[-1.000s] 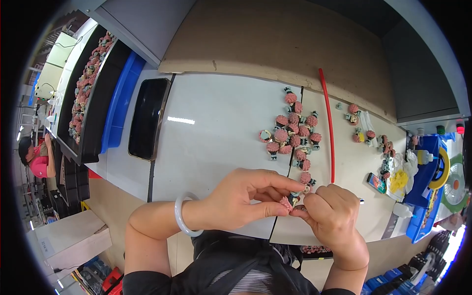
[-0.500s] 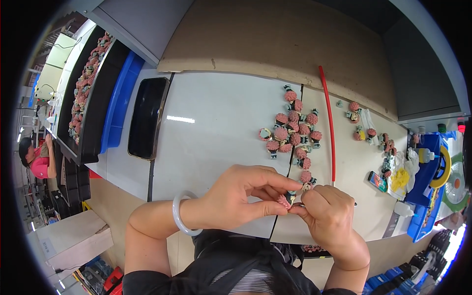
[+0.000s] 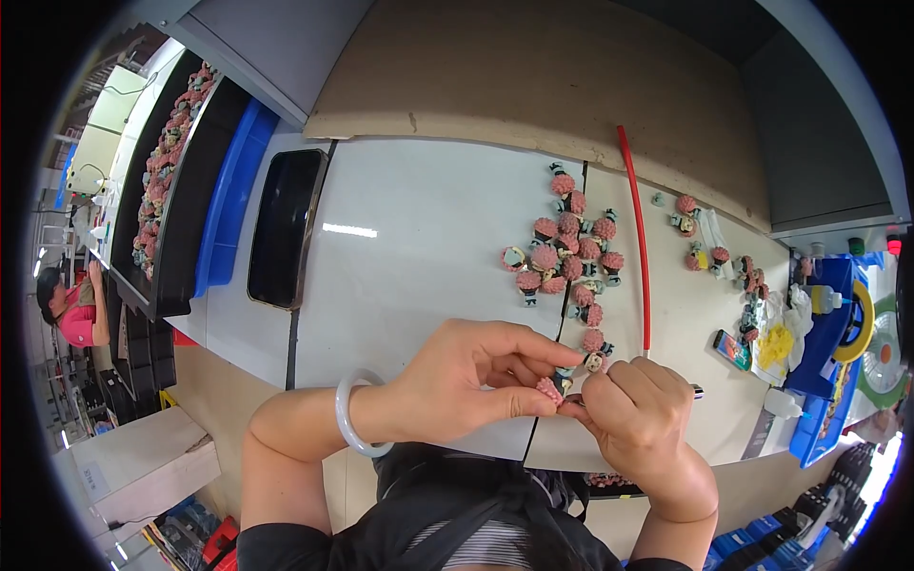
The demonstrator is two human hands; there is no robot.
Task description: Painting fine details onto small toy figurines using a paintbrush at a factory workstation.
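Pinched between the thumb and fingers of my left hand (image 3: pixel 476 376) is a small figurine (image 3: pixel 550 389) with bumpy pink hair and a dark body. Close against it, my right hand (image 3: pixel 636 409) is curled tight around a slim tool, whose dark and silvery end (image 3: pixel 699 391) sticks out past the knuckles. The tool's tip meets the figurine between my two thumbs; its exact kind is hidden by the fingers. Just beyond my hands, a cluster of similar pink-haired figurines (image 3: pixel 568 244) lies on the white tabletop (image 3: pixel 409 276).
A black phone (image 3: pixel 287 228) lies left, beside a blue bin (image 3: pixel 231 195) and a black tray of figurines (image 3: pixel 171 171). Right of the cluster runs a red rod (image 3: pixel 636 238). Farther right are more figurines, a glue bottle (image 3: pixel 783 403) and a blue tray (image 3: pixel 824 324). A person in pink (image 3: pixel 78 309) sits far left.
My right hand has shifted and turned slightly, and more of the tool's end now shows beyond its knuckles. The left hand stays nearly still with the figurine.
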